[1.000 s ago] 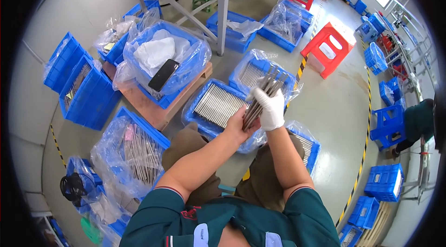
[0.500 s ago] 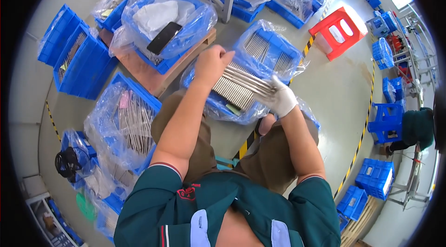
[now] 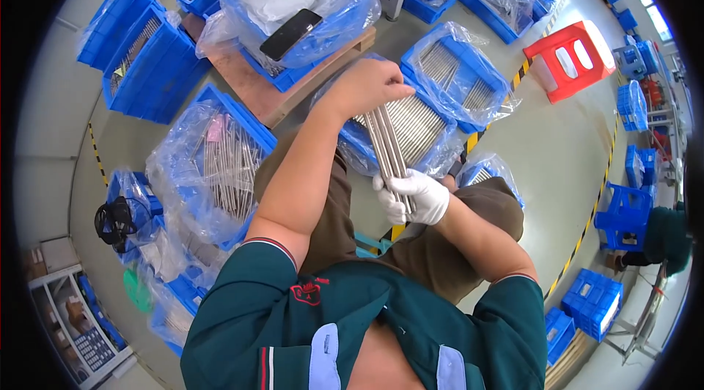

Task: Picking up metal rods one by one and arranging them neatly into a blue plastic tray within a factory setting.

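Note:
A small bundle of slim metal rods (image 3: pixel 389 144) stands slanted in front of me. My right hand (image 3: pixel 416 198), in a white glove, is closed around the lower end of it. At the upper ends of the rods is my bare left hand (image 3: pixel 370 88), its fingers curled and thumb pressed to the forefinger. Whether the left fingers grip anything is hidden. Just beyond both hands, a blue crate (image 3: pixel 359 142) lined with clear plastic holds many similar rods (image 3: pixel 422 126) lying side by side.
Another lined crate of rods (image 3: pixel 458 75) adjoins it at the far right. To my left stands a crate of loose rods (image 3: pixel 231 170). A black phone (image 3: pixel 291 34) lies on a plastic-wrapped crate atop a wooden pallet (image 3: pixel 253 93). A red stool (image 3: pixel 568 60) stands at right.
The bundle has swung from slanting across the crate to nearly upright in view. My right hand has come closer to me, and the whole view has shifted slightly.

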### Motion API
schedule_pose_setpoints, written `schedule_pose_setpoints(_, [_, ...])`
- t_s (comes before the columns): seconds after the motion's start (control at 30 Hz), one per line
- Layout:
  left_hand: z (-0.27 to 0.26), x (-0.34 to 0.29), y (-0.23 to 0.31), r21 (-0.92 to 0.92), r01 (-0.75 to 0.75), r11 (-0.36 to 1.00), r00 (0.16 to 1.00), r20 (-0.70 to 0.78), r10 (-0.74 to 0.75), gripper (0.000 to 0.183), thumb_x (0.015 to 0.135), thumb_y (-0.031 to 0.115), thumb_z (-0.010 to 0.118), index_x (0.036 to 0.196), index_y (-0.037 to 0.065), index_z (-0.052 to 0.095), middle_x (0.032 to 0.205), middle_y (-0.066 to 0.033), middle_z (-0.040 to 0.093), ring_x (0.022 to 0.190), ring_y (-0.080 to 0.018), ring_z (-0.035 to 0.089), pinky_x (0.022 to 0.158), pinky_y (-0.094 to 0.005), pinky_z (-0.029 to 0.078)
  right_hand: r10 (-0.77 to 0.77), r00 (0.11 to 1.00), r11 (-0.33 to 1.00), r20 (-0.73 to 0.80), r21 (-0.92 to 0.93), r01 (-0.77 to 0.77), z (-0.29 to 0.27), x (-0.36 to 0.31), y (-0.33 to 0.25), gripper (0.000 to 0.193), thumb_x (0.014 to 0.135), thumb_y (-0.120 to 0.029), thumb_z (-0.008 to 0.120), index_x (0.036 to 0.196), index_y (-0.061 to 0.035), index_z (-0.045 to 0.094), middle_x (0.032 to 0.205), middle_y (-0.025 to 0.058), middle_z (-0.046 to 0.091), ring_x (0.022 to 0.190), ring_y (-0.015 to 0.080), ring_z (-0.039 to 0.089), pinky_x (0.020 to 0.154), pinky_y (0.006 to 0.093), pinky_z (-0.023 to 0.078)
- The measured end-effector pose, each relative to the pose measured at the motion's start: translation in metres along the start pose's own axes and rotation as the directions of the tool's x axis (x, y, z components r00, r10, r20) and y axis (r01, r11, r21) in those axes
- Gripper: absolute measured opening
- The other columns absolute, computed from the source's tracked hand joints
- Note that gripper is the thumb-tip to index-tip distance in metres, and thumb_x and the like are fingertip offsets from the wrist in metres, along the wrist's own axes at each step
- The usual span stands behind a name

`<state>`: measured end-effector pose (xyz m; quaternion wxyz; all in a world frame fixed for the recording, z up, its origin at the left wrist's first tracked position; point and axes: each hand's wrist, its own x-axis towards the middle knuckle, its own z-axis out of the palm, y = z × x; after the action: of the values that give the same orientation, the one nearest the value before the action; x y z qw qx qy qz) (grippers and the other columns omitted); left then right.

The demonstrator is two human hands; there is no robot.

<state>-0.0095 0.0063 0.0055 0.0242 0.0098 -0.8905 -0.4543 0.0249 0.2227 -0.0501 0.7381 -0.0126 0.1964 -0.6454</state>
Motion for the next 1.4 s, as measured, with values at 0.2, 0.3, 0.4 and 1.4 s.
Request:
schedule_pose_setpoints(0.2, [0.004,0.001,-0.003,-0.022,0.023,0.999,0.941,-0.336,-0.029,0.035,0.083,0.035,0.060,0.086,0.000,0.061,0.073,-0.0146,0.064,0.072,-0.0269,0.063,0.066,-0.0350,0.046,-0.050,0.938,0.979,-0.343,-0.203,-0.022,0.010,-0.003,-0.014,0.030,0.093,-0.038,0.047,0.087,-0.0081,0.050,0.054,-0.0014,0.037,0.038,0.0078,0.028,0.037,0.0219,0.022])
schedule_pose_setpoints(0.3, [-0.006,0.006,-0.013,-0.399,-0.098,0.912,0.818,-0.554,-0.154,0.026,0.092,0.027,0.054,0.090,0.001,0.059,0.071,-0.0050,0.063,0.059,-0.0112,0.061,0.054,-0.0207,0.046,-0.286,0.804,0.901,-0.522,-0.431,0.041,0.020,-0.008,-0.022,0.040,0.092,-0.044,0.049,0.082,-0.0057,0.052,0.053,-0.0009,0.041,0.037,0.0083,0.033,0.035,0.0227,0.024])
schedule_pose_setpoints(0.4, [-0.009,0.002,-0.012,-0.569,-0.123,0.813,0.809,-0.533,-0.250,0.027,0.092,0.030,0.052,0.086,0.004,0.056,0.071,-0.0042,0.062,0.060,-0.0110,0.061,0.051,-0.0199,0.044,-0.694,0.564,0.609,-0.449,-0.783,0.126,0.019,-0.014,-0.031,0.032,0.091,-0.032,0.055,0.080,-0.0025,0.056,0.055,-0.0012,0.045,0.045,0.0067,0.038,0.043,0.0222,0.030])
schedule_pose_setpoints(1.4, [0.016,-0.015,0.016,-0.974,-0.110,0.197,0.993,-0.116,-0.020,0.031,0.089,0.036,0.056,0.101,0.007,0.059,0.096,-0.0094,0.065,0.080,-0.0149,0.063,0.064,-0.0240,0.047,-0.964,0.162,0.211,-0.209,-0.978,-0.009,0.033,-0.044,-0.062,0.013,0.082,-0.013,0.063,0.086,-0.0003,0.062,0.061,0.0018,0.055,0.056,0.0062,0.049,0.055,0.0230,0.042])
